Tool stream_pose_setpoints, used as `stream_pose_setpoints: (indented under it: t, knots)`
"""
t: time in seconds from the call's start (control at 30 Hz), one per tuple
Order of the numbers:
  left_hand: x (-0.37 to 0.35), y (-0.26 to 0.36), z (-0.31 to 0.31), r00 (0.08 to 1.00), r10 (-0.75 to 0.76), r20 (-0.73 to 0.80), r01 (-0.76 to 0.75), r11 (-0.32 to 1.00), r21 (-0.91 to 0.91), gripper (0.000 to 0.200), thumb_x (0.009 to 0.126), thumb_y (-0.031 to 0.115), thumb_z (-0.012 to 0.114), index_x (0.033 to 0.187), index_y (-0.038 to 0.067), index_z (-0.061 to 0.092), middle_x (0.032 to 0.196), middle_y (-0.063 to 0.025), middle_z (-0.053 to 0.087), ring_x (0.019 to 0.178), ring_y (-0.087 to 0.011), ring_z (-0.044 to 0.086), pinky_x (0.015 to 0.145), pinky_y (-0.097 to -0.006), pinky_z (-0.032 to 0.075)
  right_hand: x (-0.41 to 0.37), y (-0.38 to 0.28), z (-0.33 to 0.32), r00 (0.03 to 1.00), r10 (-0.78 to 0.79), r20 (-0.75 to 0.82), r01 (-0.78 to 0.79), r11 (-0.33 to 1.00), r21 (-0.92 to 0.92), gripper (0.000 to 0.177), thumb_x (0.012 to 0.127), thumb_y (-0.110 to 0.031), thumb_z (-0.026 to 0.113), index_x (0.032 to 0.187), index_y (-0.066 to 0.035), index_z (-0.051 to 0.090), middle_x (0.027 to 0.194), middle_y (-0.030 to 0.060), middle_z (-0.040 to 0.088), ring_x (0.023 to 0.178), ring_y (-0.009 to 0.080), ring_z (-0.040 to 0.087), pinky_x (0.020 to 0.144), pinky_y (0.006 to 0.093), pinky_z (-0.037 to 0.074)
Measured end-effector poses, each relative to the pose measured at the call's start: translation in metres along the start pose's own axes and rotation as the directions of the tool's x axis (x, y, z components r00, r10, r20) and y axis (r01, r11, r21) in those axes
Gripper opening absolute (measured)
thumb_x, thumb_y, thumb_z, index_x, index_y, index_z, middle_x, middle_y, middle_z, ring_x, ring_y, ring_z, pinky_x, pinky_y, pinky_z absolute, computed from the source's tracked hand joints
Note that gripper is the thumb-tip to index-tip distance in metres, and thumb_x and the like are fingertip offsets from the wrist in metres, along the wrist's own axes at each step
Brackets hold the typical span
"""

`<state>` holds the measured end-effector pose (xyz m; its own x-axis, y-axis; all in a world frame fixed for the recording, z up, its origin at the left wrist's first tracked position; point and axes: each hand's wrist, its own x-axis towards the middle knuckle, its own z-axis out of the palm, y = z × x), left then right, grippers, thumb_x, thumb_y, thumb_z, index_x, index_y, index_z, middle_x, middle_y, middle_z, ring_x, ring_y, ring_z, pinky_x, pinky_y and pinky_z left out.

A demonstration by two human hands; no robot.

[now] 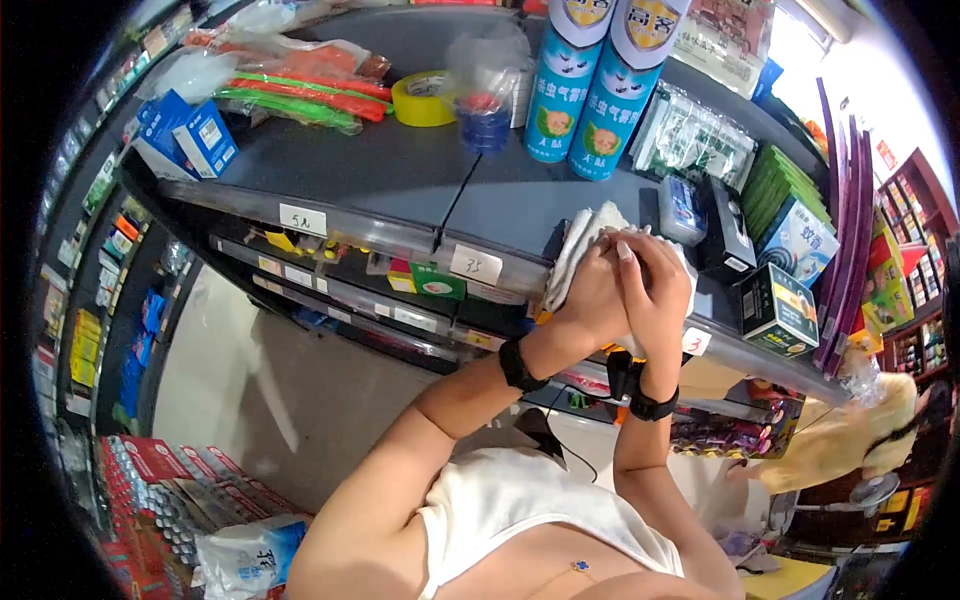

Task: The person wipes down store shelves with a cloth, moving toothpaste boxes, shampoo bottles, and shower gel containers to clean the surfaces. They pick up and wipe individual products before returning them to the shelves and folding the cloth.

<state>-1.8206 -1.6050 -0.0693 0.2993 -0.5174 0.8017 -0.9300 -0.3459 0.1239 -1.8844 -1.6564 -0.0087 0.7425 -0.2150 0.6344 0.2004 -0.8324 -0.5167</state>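
A white cloth (578,243) lies bunched at the front edge of a grey shop shelf (400,170). Both my hands are pressed together on it. My left hand (592,300) covers the cloth's lower part with its fingers curled around it. My right hand (657,285) lies against the left one, fingers bent over the cloth's right side. Each wrist wears a black band. Most of the cloth is hidden under the hands.
Two tall blue spray cans (590,90) stand behind the cloth, with a yellow tape roll (422,98) and blue boxes (190,135) to the left. Black and green boxes (778,305) crowd the right. A person in yellow (850,440) stands at the lower right.
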Motion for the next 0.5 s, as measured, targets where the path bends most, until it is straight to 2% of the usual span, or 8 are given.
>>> stream_pose_setpoints:
  t: [0.03,0.17,0.27,0.37,0.47,0.5]
  knots:
    - [0.0012,-0.0005,-0.0008,0.998,0.017,-0.064,-0.016,1.000,0.005,0.024,0.074,0.022,0.058,0.088,0.003,0.061,0.091,-0.0128,0.062,0.088,-0.0293,0.058,0.085,-0.0407,0.042,0.0003,-0.0002,0.0004,1.000,0.014,0.005,-0.014,1.000,0.001,0.018,0.085,-0.010,0.052,0.094,-0.001,0.065,0.091,0.0146,0.065,0.084,0.0297,0.061,0.077,0.0330,0.046]
    - [0.0005,-0.0002,-0.0053,0.999,-0.043,0.033,0.047,0.990,-0.131,0.026,0.074,0.022,0.057,0.091,0.003,0.060,0.095,-0.0138,0.061,0.094,-0.0282,0.056,0.086,-0.0414,0.041,0.0004,-0.0051,0.0023,0.999,0.035,-0.020,-0.035,0.999,0.029,0.017,0.083,-0.008,0.053,0.093,-0.001,0.065,0.088,0.0143,0.064,0.080,0.0279,0.060,0.075,0.0319,0.045]
    - [0.0011,-0.0022,-0.0007,0.999,0.004,-0.051,-0.009,0.996,-0.089,0.025,0.075,0.022,0.056,0.091,0.003,0.058,0.095,-0.0131,0.060,0.095,-0.0269,0.055,0.084,-0.0403,0.041,0.0004,-0.0055,0.0026,0.997,0.075,-0.017,-0.074,0.996,0.050,0.017,0.083,-0.008,0.053,0.093,0.000,0.064,0.087,0.0140,0.064,0.079,0.0273,0.059,0.074,0.0316,0.045]
    - [0.0016,-0.0016,-0.0061,0.999,0.013,0.030,-0.010,0.996,-0.086,0.023,0.076,0.021,0.056,0.090,0.003,0.057,0.094,-0.0127,0.059,0.093,-0.0268,0.054,0.082,-0.0392,0.041,0.0011,-0.0075,0.0025,0.999,0.039,-0.029,-0.039,0.999,0.028,0.016,0.083,-0.007,0.053,0.092,0.000,0.064,0.086,0.0140,0.063,0.078,0.0273,0.058,0.073,0.0316,0.044]
    - [-0.0003,-0.0013,-0.0013,0.999,-0.001,-0.042,-0.002,0.997,-0.076,0.024,0.076,0.022,0.055,0.090,0.003,0.056,0.094,-0.0123,0.058,0.092,-0.0266,0.054,0.083,-0.0384,0.041,0.0004,-0.0066,0.0044,0.999,0.045,-0.027,-0.045,0.999,-0.001,0.016,0.083,-0.008,0.053,0.092,0.001,0.063,0.084,0.0140,0.062,0.078,0.0278,0.057,0.072,0.0317,0.044]
    - [-0.0021,-0.0008,-0.0009,1.000,0.001,-0.012,-0.002,0.995,-0.103,0.023,0.076,0.022,0.055,0.090,0.003,0.057,0.093,-0.0124,0.059,0.093,-0.0273,0.054,0.084,-0.0402,0.040,-0.0004,-0.0056,0.0056,0.998,0.050,-0.029,-0.050,0.999,-0.016,0.016,0.083,-0.008,0.053,0.092,0.001,0.063,0.084,0.0140,0.062,0.077,0.0280,0.057,0.072,0.0317,0.044]
